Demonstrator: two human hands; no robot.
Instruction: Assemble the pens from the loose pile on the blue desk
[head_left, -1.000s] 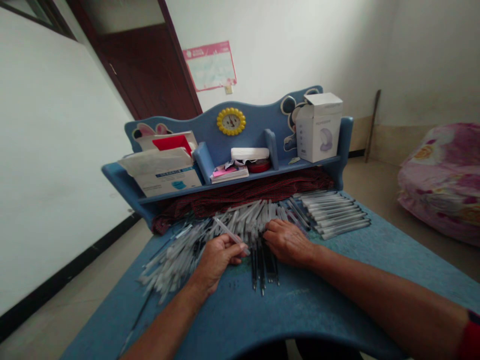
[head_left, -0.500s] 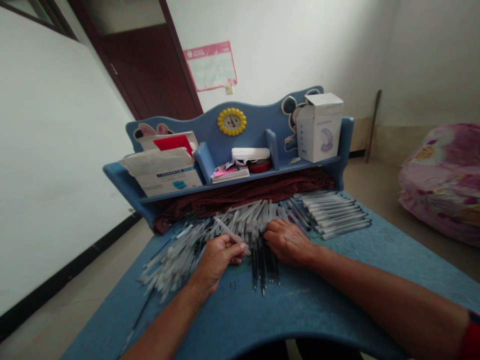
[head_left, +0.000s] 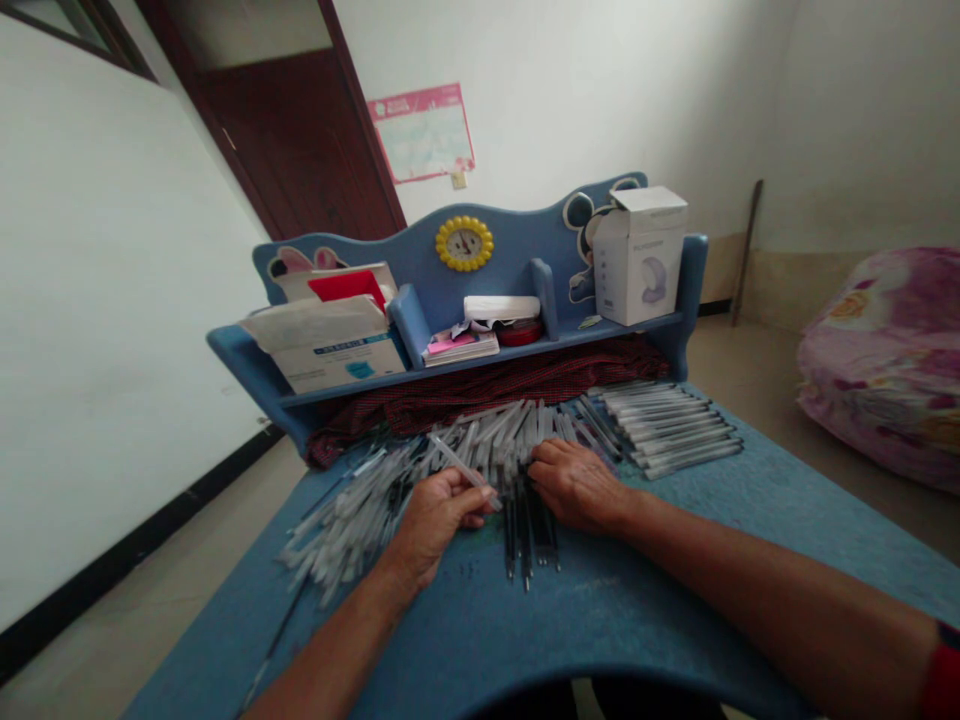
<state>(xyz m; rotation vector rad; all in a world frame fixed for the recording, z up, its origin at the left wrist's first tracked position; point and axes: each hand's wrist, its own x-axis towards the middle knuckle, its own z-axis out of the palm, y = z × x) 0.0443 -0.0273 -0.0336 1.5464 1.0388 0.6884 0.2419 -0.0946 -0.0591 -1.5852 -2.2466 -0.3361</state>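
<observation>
A big pile of clear tubes (head_left: 487, 440) is spread over the blue bench (head_left: 637, 620), and everything else can be found from that pile. The left hand (head_left: 442, 510) is at the near side of the pile. Its grip is closed on one clear tube (head_left: 459, 462), pinched between thumb and fingers at the low end. The tube's other end leans up and away, over the front of the pile. The right hand (head_left: 574, 485) is also at the near side of the pile, further right. Its fingers are bent down by the tops of some thin dark refills (head_left: 526, 545). The fingertips are hidden, so I cannot tell if its grip is closed on one. The refills stick out from the front of the pile, between the two hands, with their shiny tips toward the person. To the right of the pile, a row of pens (head_left: 671, 425) lies side by side. Behind the pile is a bunched red and black cloth (head_left: 480, 385), tucked under a blue shelf (head_left: 566, 342). Up on the shelf, behind and right of the pile, stands a white box (head_left: 637, 265).
</observation>
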